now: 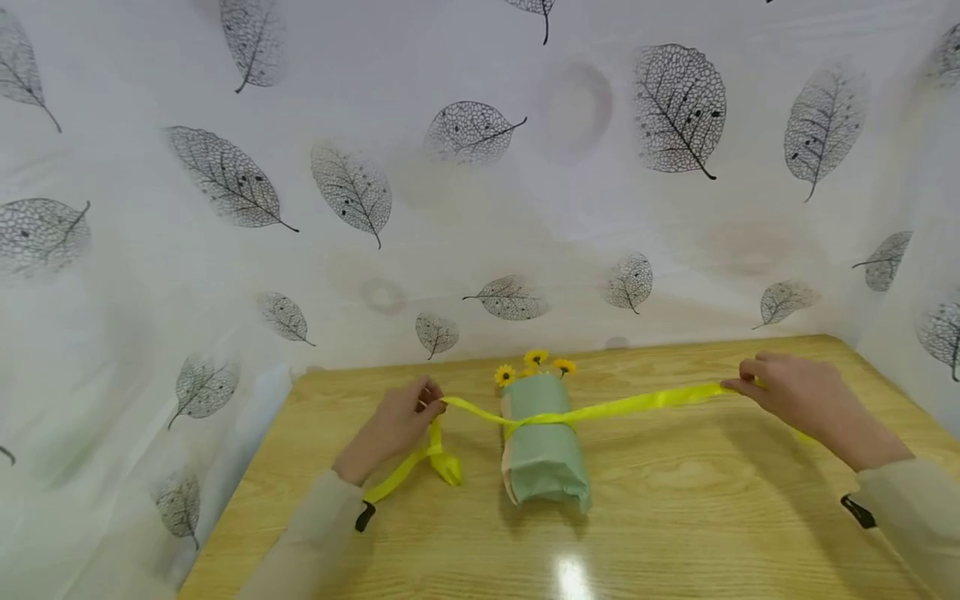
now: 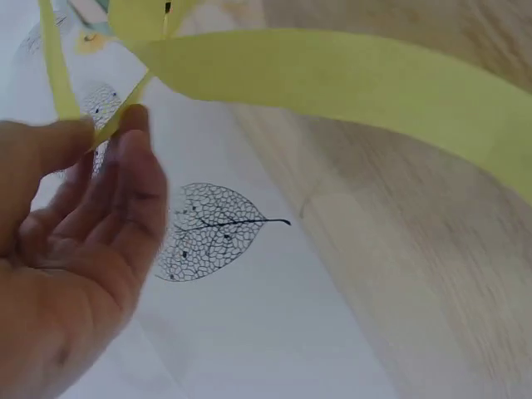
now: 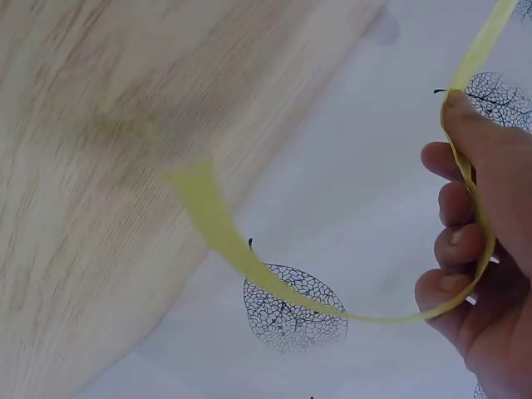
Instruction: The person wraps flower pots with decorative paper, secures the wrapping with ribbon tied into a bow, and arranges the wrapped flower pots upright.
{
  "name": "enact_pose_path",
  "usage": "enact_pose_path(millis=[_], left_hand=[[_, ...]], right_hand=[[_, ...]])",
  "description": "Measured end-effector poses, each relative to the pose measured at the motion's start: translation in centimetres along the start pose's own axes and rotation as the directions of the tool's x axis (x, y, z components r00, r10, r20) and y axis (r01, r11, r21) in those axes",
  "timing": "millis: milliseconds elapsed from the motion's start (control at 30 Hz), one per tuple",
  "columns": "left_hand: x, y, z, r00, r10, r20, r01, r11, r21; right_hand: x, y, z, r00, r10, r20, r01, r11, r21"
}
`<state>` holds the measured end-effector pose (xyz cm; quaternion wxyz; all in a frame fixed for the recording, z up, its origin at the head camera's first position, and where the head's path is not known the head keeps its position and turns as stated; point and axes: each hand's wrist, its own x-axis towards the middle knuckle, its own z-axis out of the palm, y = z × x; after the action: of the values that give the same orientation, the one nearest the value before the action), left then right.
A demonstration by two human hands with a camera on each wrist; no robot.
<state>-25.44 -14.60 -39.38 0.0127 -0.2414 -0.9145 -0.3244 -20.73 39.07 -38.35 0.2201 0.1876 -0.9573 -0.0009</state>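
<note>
A bouquet wrapped in pale green paper [image 1: 543, 462] lies on the table, several yellow flowers [image 1: 536, 357] showing at its far end. Around its middle runs a yellow ribbon [image 1: 622, 407], stretched out to both sides. To the left of the bouquet, my left hand [image 1: 393, 427] pinches one length of ribbon between thumb and fingers; the rest hangs below in loose folds. My right hand [image 1: 806, 404], farther out on the right, pinches the other length. In the right wrist view the ribbon's tail [image 3: 204, 208] passes along the right hand's fingers and curves away.
The wooden table [image 1: 675, 517] ends at a white sheet [image 1: 480, 217] printed with leaf skeletons, which rises behind it and along both sides. A dark band [image 1: 364, 517] shows at the left wrist and another [image 1: 857, 511] at the right.
</note>
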Motion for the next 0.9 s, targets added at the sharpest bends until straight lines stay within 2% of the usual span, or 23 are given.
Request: enact_pose_path(millis=[100, 167, 267, 333, 433, 500, 600, 767, 833, 900], left_hand=[[0.5, 0.6, -0.3, 0.994, 0.028, -0.107, -0.04, 0.993, -0.109], [0.8, 1.1, -0.5, 0.987, 0.038, -0.157, -0.066, 0.981, -0.18], [1.0, 1.9, -0.5, 0.975, 0.056, -0.215, -0.111, 0.961, -0.253], [1.3, 2.3, -0.5, 0.966, 0.077, -0.246, -0.145, 0.951, -0.272], [1.7, 3.2, -0.4, 0.96, 0.091, -0.265, -0.174, 0.935, -0.308], [2.0, 3.8, -0.4, 0.96, 0.094, -0.265, -0.183, 0.924, -0.337], [2.4, 4.8, -0.5, 0.958, 0.111, -0.264, -0.202, 0.916, -0.348], [2.8, 5.7, -0.5, 0.946, 0.174, -0.275, -0.264, 0.904, -0.337], [2.8, 5.8, -0.3, 0.947, 0.187, -0.26, -0.272, 0.899, -0.342], [2.8, 5.7, -0.1, 0.956, 0.184, -0.23, -0.256, 0.905, -0.339]], right_hand=[[0.0, 0.4, 0.4, 0.991, -0.048, -0.128, 0.049, 0.999, 0.008], [0.0, 0.5, 0.8, 0.98, -0.066, -0.186, 0.072, 0.997, 0.027], [-0.1, 0.3, 1.4, 0.974, -0.079, -0.212, 0.092, 0.994, 0.053], [-0.3, 0.1, 1.7, 0.982, -0.067, -0.177, 0.081, 0.994, 0.073], [-0.6, -0.4, 1.9, 0.998, -0.023, -0.061, 0.03, 0.994, 0.105], [-0.7, -0.8, 2.0, 1.0, 0.004, 0.017, -0.006, 0.992, 0.124], [-0.6, -1.5, 2.3, 0.997, 0.009, 0.081, -0.021, 0.989, 0.148], [-0.1, -3.0, 2.8, 0.998, -0.039, 0.054, 0.028, 0.983, 0.18], [0.1, -3.8, 2.8, 0.998, -0.055, 0.033, 0.047, 0.978, 0.204], [0.5, -4.8, 2.8, 0.998, -0.064, 0.021, 0.057, 0.971, 0.232]])
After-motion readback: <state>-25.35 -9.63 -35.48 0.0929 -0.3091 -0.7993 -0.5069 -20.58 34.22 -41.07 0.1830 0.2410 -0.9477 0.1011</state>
